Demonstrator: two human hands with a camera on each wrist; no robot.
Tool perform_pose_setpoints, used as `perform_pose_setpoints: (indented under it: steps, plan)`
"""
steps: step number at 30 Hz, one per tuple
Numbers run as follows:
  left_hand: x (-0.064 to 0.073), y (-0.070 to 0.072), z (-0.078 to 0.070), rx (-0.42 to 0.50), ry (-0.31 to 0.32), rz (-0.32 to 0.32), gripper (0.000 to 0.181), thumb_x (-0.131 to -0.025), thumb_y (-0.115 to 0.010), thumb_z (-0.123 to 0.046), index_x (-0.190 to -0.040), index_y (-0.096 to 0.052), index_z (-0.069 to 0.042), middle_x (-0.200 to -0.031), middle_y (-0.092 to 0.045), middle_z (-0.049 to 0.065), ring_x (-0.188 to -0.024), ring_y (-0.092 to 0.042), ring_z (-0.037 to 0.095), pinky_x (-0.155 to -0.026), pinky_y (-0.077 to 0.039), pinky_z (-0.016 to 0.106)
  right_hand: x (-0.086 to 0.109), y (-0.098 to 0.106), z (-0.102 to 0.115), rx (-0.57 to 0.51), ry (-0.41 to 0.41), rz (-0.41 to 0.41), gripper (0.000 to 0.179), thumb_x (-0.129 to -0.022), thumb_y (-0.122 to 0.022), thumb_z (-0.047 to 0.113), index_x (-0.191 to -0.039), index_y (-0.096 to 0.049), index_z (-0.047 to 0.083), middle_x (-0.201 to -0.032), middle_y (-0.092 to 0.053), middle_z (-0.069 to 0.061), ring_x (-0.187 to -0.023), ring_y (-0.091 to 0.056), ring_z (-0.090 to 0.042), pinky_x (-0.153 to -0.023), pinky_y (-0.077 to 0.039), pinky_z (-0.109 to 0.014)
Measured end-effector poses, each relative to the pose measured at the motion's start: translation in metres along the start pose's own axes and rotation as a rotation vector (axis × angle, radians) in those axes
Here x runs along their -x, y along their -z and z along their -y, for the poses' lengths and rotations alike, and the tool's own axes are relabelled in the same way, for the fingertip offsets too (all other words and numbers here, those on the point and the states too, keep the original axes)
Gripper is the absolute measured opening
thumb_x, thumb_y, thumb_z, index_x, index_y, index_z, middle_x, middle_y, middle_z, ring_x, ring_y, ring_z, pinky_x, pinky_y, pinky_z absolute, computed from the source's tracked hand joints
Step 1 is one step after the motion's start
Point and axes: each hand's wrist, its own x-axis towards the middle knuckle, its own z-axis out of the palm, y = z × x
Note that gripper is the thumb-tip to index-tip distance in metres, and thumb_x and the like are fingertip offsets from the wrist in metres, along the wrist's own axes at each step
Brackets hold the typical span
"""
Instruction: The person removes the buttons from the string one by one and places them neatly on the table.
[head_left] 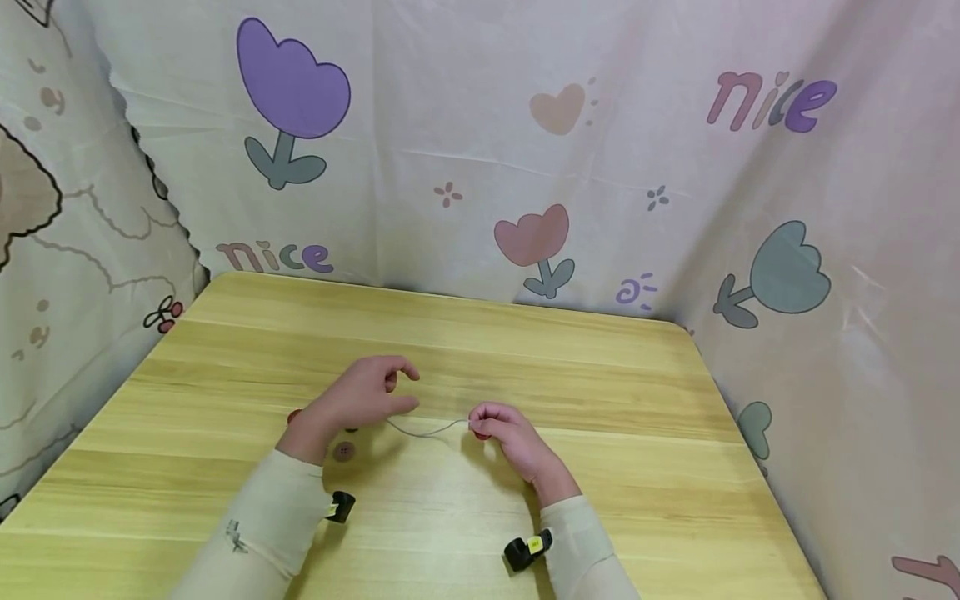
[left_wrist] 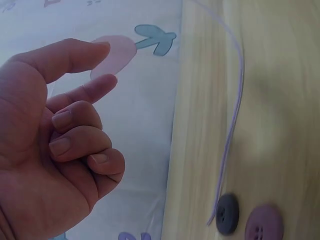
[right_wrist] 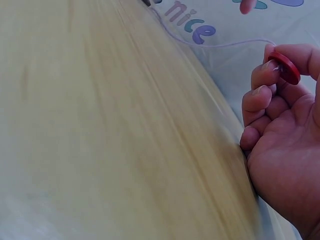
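Observation:
My right hand (head_left: 517, 442) pinches a red button (right_wrist: 286, 68) between thumb and forefinger. From those fingertips a thin pale string (head_left: 423, 435) runs left in a sagging curve, and its loose end lies by a dark grey button (left_wrist: 228, 214). My left hand (head_left: 358, 397) hovers over the table with thumb and forefinger apart. Its other fingers are bent, and nothing is between them. Close to the left wrist lie a mauve button (head_left: 344, 451) and another red button (head_left: 294, 415), partly hidden by the wrist.
Both hands work above a light wooden table (head_left: 637, 483). A printed curtain (head_left: 450, 100) hangs behind it and along both sides. Small black cameras sit at the left cuff (head_left: 342, 506) and the right cuff (head_left: 525, 550).

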Motion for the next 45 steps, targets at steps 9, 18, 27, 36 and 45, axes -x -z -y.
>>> perform_pose_setpoints:
  steps: [9,18,27,36,45]
  plan:
    - [-0.009,-0.019,-0.01,0.016,-0.023,0.025,0.028,-0.085,-0.077,-0.02,-0.109,-0.068,-0.009,-0.063,-0.039,-0.002,-0.055,-0.034,0.012,-0.057,-0.034,0.033,-0.002,0.001,-0.002,-0.004,0.01,0.002,0.031,-0.097,-0.057,0.017,-0.101,-0.057,-0.014,-0.085,-0.055,-0.001,-0.084,-0.05,-0.018,-0.083,-0.041,-0.034]
    - [-0.013,-0.04,-0.018,0.016,-0.038,0.081,0.026,-0.087,-0.075,-0.017,-0.109,-0.068,-0.005,-0.062,-0.039,-0.003,-0.053,-0.033,0.011,-0.055,-0.032,0.029,-0.002,0.001,-0.002,-0.015,-0.001,0.0,0.028,-0.098,-0.058,0.018,-0.1,-0.059,-0.011,-0.086,-0.055,-0.003,-0.085,-0.05,-0.019,-0.084,-0.04,-0.036]
    - [-0.014,-0.051,-0.023,0.001,-0.024,0.119,0.016,-0.091,-0.073,-0.018,-0.104,-0.068,-0.01,-0.062,-0.039,-0.002,-0.054,-0.033,0.012,-0.055,-0.032,0.03,0.0,0.0,-0.002,-0.027,-0.009,-0.007,0.025,-0.098,-0.058,0.015,-0.1,-0.06,-0.01,-0.09,-0.057,-0.006,-0.087,-0.052,-0.019,-0.085,-0.041,-0.035]
    - [-0.016,-0.064,-0.02,-0.024,-0.104,0.101,0.003,-0.093,-0.071,-0.014,-0.093,-0.068,-0.015,-0.062,-0.041,-0.005,-0.056,-0.037,0.009,-0.055,-0.033,0.028,-0.001,0.0,-0.001,-0.021,0.018,0.012,0.034,-0.101,-0.053,0.019,-0.099,-0.057,-0.015,-0.089,-0.056,-0.004,-0.088,-0.052,-0.018,-0.087,-0.042,-0.035]
    - [-0.013,-0.062,-0.018,-0.005,-0.057,0.081,0.008,-0.097,-0.065,-0.015,-0.091,-0.069,-0.015,-0.06,-0.041,-0.006,-0.053,-0.038,0.01,-0.053,-0.034,0.028,-0.002,0.001,-0.004,-0.141,0.046,0.039,0.038,-0.088,-0.031,0.008,-0.101,-0.056,-0.018,-0.09,-0.059,-0.005,-0.086,-0.053,-0.02,-0.09,-0.04,-0.038]
